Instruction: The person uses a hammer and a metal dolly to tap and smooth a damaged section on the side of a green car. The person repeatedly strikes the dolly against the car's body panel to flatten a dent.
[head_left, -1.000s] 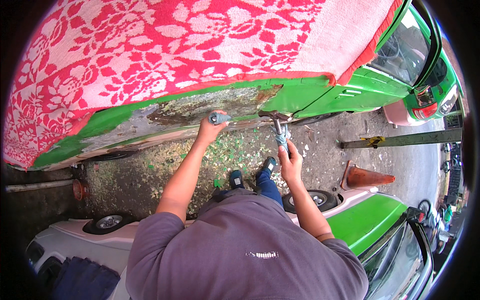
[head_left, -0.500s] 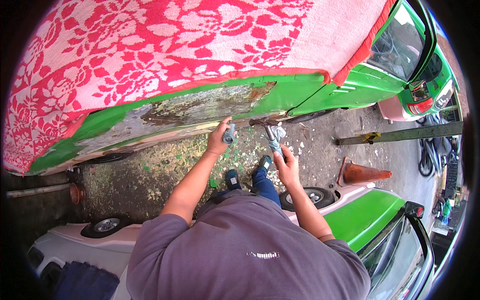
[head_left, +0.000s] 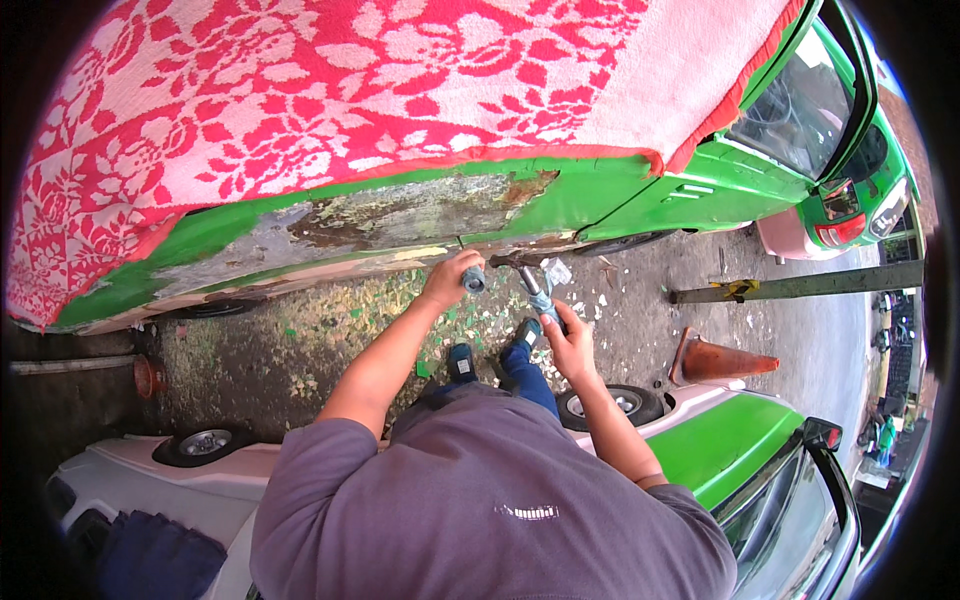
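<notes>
My left hand (head_left: 449, 283) is closed round a small grey, rounded piece (head_left: 474, 281) with a round end; its exact kind is unclear. In my right hand (head_left: 572, 348) is a hammer (head_left: 530, 283), gripped by its handle, which has a pale blue-grey wrapping. The hammer's head is just right of the grey piece, close to the lower edge of a green car's side; whether it touches anything I cannot tell. Above both hands, the car's side panel (head_left: 400, 212) shows bare, greyish and rusty patches where paint is gone.
A red and pink floral towel (head_left: 330, 90) covers the car's upper part. Paint flakes (head_left: 300, 330) litter the ground. Behind me stands another green and pink car (head_left: 730, 430). To the right are an orange cone (head_left: 725, 357) and a long beam (head_left: 800, 285).
My left hand has shifted slightly right with the grey piece, whose round end now shows more. The hammer has moved a little left and down, its head closer to that piece.
</notes>
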